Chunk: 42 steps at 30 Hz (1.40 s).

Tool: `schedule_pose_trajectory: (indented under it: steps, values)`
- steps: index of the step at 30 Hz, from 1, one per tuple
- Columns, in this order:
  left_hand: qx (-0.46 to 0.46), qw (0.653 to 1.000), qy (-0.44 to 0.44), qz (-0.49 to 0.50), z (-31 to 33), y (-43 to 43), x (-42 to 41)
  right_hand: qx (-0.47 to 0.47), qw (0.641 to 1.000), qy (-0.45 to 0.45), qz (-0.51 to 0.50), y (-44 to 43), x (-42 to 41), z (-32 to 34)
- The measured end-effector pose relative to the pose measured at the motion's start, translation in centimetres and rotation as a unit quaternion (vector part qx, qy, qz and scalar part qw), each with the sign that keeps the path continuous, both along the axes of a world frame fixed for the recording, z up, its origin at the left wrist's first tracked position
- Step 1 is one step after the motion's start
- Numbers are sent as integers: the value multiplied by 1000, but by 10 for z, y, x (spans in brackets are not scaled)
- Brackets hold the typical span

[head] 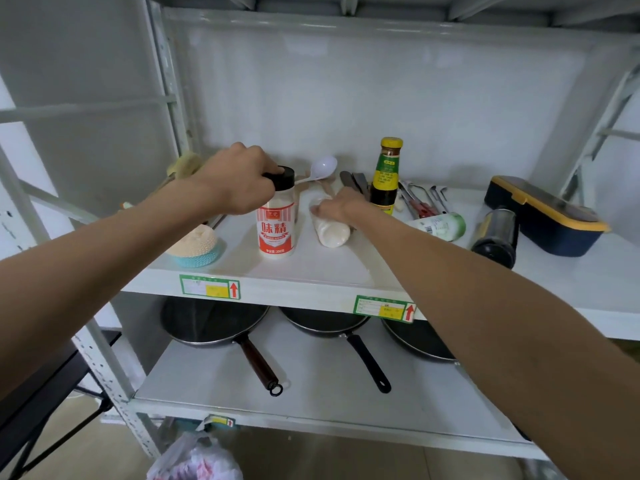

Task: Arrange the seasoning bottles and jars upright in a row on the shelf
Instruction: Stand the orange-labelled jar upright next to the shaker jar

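Note:
A red-and-white seasoning jar (pixel 276 226) with a black lid stands upright on the white shelf (pixel 311 271); my left hand (pixel 239 181) grips its lid from above. Just to its right a white jar (pixel 330 228) lies on its side, and my right hand (pixel 341 206) is closed over its far end. A dark sauce bottle (pixel 385 176) with a yellow cap stands upright behind that hand. Further right, a white-and-green bottle (pixel 440 226) lies flat, and a dark glass shaker (pixel 496 237) lies tilted toward the shelf's front.
A knitted pad (pixel 195 245) sits at the left of the shelf, and a white spoon (pixel 320 169) and metal utensils (pixel 420 200) lie at the back. A navy-and-yellow lunch box (pixel 543 216) is at the right. Three pans (pixel 214 323) rest on the shelf below.

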<state>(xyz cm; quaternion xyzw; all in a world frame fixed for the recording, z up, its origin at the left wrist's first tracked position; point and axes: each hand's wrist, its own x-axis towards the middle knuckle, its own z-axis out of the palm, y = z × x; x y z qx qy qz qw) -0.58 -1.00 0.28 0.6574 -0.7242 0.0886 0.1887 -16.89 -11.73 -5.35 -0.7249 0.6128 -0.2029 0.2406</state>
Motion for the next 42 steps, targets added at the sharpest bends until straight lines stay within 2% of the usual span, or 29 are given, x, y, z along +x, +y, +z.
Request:
schedule_pose_trajectory:
  steps: [10,16,21,35,42]
  values:
    - [-28,999,-22,3,-7,-7,4,17,1000,-13,-5,-14,9,-9]
    - [-29,999,-34,15,-8,-5,1,-15,999,-32,-6,-15,5,-7]
    - [-25,999,-33,11,-7,-6,1,-106,994,-25,-18,-10,-5,2]
    - [-34,999,-35,9,-8,-5,0,-165,977,-132,14,17,-30,-24]
    - [-20,999,-37,29,-5,4,-8,-158,977,-143,-2,20,-38,-35]
